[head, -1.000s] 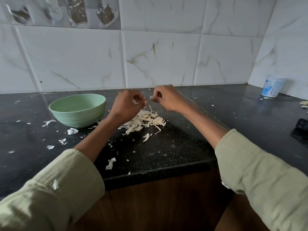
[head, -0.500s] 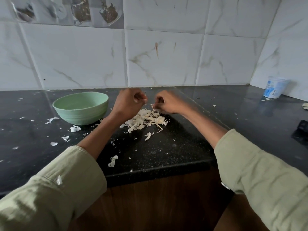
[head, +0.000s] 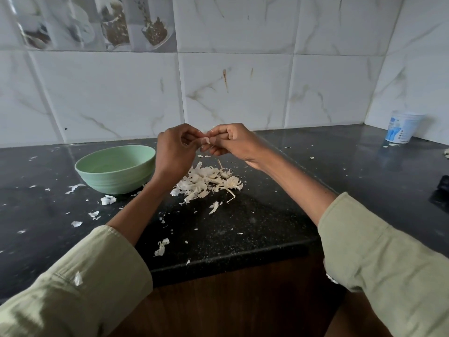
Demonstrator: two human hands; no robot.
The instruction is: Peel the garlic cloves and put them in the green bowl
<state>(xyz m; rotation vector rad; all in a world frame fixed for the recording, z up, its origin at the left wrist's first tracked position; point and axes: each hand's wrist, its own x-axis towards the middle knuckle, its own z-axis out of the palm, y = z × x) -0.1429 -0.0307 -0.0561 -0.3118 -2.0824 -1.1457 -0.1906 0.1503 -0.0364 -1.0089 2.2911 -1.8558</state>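
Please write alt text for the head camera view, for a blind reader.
Left hand and right hand together pinch a small garlic clove above a pile of white peels on the black stone counter, beside a round pale green bowl.

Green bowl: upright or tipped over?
Upright. The green bowl sits base-down on the black counter, rim facing up; its contents cannot be seen.

Black counter (head: 267,215) — bowl (head: 116,170), peels (head: 209,181)

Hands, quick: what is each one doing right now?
Left hand: fingers curled, pinching the garlic clove held between both hands.
Right hand: fingers curled, pinching the same clove and its loose skin.
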